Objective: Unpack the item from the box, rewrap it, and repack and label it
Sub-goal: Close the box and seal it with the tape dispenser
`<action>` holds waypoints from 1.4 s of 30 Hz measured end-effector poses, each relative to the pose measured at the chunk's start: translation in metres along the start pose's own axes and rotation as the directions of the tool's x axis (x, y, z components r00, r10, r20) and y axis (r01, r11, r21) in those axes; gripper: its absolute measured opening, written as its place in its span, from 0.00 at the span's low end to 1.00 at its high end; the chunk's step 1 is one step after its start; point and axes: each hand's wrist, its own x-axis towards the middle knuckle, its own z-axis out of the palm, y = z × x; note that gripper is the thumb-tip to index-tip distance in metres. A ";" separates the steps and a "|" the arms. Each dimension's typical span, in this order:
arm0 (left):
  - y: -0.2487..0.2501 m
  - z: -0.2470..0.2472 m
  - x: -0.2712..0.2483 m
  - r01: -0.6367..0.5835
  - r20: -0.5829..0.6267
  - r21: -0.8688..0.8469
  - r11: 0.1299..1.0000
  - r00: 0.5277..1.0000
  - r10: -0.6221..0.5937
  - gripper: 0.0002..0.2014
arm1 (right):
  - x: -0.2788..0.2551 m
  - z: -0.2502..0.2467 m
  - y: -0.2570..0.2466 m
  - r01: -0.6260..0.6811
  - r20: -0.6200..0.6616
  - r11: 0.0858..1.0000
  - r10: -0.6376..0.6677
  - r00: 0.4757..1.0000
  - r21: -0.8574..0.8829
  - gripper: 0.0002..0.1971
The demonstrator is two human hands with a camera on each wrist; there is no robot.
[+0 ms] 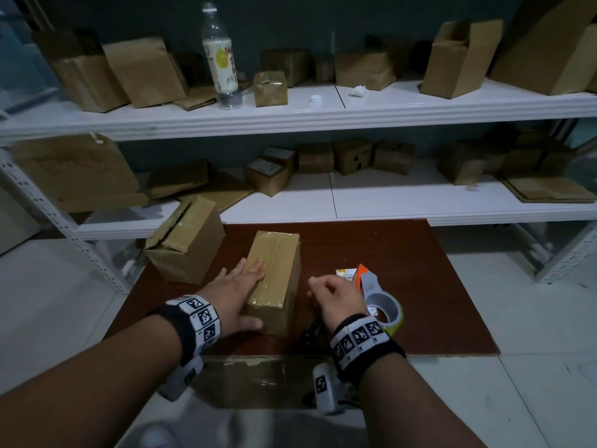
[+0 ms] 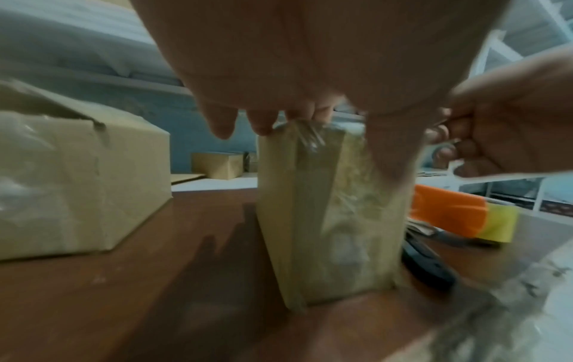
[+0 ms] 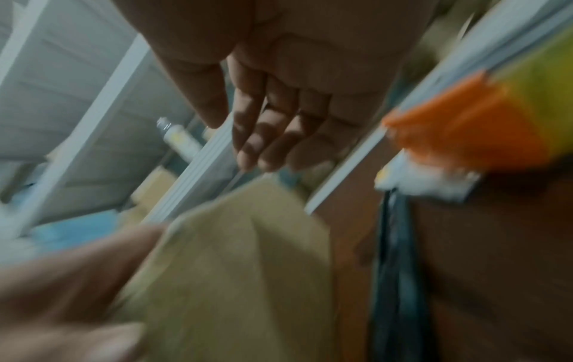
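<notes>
A tape-sealed cardboard box (image 1: pixel 274 279) stands on the brown board (image 1: pixel 403 270). In the left wrist view the box (image 2: pixel 325 208) shows its taped near end. My left hand (image 1: pixel 239 292) rests on it, with straight fingers flat on the top and the thumb along the near end. My right hand (image 1: pixel 329 295) hovers just right of the box, fingers loosely curled and holding nothing. The blurred right wrist view shows its fingers (image 3: pixel 266 137) relaxed above the box (image 3: pixel 235 269). A small label (image 1: pixel 345 273) lies beyond the right hand.
A tape dispenser (image 1: pixel 378 299) with an orange part and a yellow-green roll sits right of my right hand. Black scissors (image 1: pixel 311 331) lie beside the box. A larger box (image 1: pixel 185 240) stands at the board's left. White shelves (image 1: pixel 420 105) behind hold several boxes and a bottle (image 1: pixel 221 59).
</notes>
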 end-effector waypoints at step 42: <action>0.034 -0.010 -0.006 0.140 -0.044 0.235 0.962 0.990 -0.133 0.52 | 0.013 -0.036 -0.001 -0.104 -0.458 0.979 0.175 0.872 0.177 0.14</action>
